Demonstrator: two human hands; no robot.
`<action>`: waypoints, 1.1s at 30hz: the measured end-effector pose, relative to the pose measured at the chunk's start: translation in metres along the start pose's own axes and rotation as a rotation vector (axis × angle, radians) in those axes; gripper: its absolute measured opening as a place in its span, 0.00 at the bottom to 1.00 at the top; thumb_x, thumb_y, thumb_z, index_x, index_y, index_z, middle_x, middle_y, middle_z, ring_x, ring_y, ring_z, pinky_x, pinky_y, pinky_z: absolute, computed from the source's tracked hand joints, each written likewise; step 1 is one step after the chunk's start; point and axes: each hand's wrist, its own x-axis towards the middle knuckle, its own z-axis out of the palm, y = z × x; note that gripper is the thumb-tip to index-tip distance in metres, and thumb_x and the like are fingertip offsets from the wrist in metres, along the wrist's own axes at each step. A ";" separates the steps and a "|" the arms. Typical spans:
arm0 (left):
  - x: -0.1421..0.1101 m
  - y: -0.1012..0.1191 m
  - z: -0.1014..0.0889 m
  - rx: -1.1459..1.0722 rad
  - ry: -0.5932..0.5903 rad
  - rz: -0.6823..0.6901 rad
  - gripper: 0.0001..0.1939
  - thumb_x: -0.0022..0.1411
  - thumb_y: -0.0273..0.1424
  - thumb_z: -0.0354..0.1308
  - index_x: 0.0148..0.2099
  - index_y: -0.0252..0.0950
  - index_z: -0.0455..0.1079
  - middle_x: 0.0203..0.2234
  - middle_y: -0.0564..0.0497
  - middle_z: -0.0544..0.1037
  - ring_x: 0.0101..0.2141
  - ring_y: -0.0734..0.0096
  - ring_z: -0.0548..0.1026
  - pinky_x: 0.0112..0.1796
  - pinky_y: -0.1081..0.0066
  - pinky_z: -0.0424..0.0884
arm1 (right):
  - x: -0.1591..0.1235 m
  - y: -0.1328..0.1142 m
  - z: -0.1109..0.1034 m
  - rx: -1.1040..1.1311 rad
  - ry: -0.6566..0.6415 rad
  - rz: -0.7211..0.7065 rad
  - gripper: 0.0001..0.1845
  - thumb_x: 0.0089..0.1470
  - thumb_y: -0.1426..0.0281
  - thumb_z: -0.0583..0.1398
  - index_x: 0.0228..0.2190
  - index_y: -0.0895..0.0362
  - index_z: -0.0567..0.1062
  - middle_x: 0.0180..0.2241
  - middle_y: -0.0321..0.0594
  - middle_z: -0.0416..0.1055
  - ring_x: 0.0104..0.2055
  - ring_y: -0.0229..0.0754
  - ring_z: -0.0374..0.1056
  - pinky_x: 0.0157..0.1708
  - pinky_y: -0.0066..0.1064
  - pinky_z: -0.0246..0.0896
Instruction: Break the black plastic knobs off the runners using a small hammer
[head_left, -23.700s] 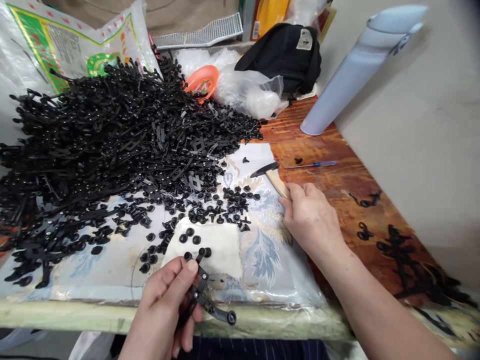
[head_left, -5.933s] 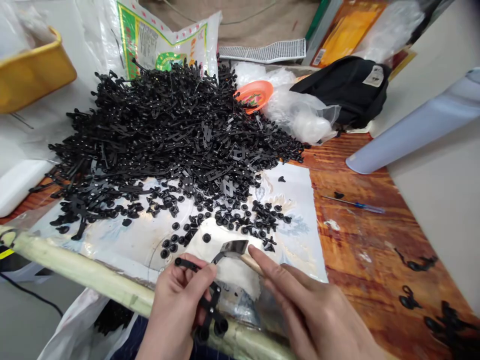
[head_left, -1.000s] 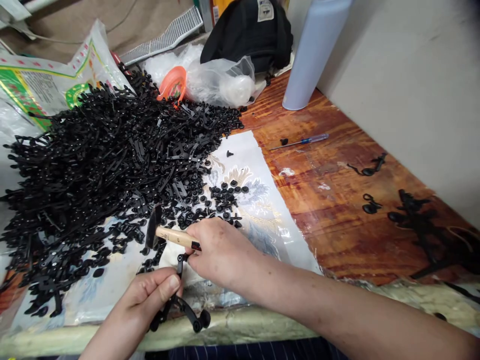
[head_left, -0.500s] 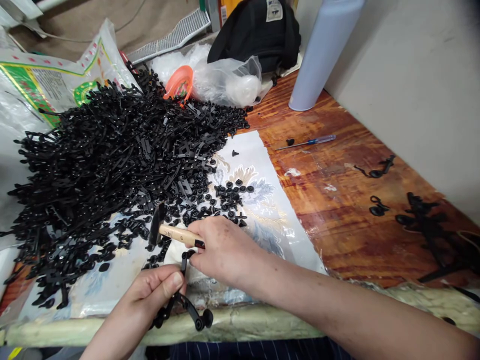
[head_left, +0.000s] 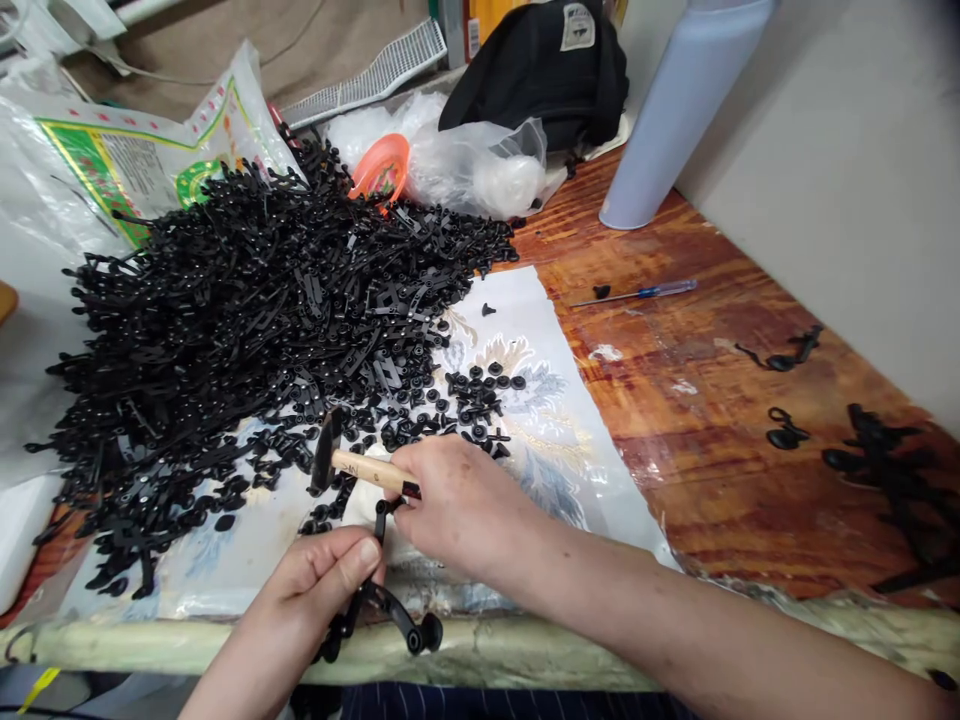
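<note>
My left hand (head_left: 315, 585) is closed on a black plastic linkage piece (head_left: 390, 610) at the table's near edge, one arm of it pointing up. My right hand (head_left: 457, 505) grips a small hammer (head_left: 352, 465) by its wooden handle, with the dark head out to the left over loose black parts. Its fingertips also touch the upper end of the linkage piece. Small black studs (head_left: 465, 395) lie scattered just beyond both hands on a white patterned sheet (head_left: 547, 410).
A big heap of black plastic strips (head_left: 240, 310) fills the left and middle. Behind it are a printed sack (head_left: 150, 160), an orange dish (head_left: 382, 165), clear bags, a black bag (head_left: 555, 65) and a pale blue roll (head_left: 667, 110). A blue-handled screwdriver (head_left: 637, 293) and assembled black pieces (head_left: 862, 450) lie right.
Over the last second both hands hold the same grip and the view has shifted slightly. About six seconds ago the hammer head rested on the white pad by the left hand's piece.
</note>
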 end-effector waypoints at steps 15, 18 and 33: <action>0.006 0.006 0.002 0.147 -0.039 0.050 0.24 0.59 0.52 0.51 0.22 0.41 0.52 0.19 0.59 0.52 0.23 0.72 0.51 0.25 0.71 0.52 | 0.001 -0.002 0.000 0.008 -0.006 0.035 0.06 0.40 0.76 0.62 0.23 0.54 0.72 0.20 0.31 0.66 0.24 0.35 0.64 0.21 0.27 0.47; 0.005 0.006 0.002 0.164 -0.047 0.046 0.24 0.59 0.51 0.50 0.21 0.42 0.50 0.19 0.59 0.51 0.23 0.72 0.50 0.25 0.71 0.51 | 0.001 -0.002 0.000 0.004 -0.003 0.040 0.06 0.40 0.76 0.63 0.24 0.53 0.74 0.21 0.31 0.67 0.24 0.35 0.64 0.21 0.26 0.48; 0.006 0.005 0.003 0.261 -0.073 0.044 0.20 0.60 0.48 0.45 0.23 0.42 0.52 0.19 0.59 0.54 0.23 0.71 0.54 0.26 0.69 0.53 | -0.013 0.007 -0.015 0.022 0.027 -0.107 0.05 0.48 0.69 0.63 0.31 0.52 0.73 0.21 0.28 0.67 0.24 0.35 0.64 0.22 0.26 0.51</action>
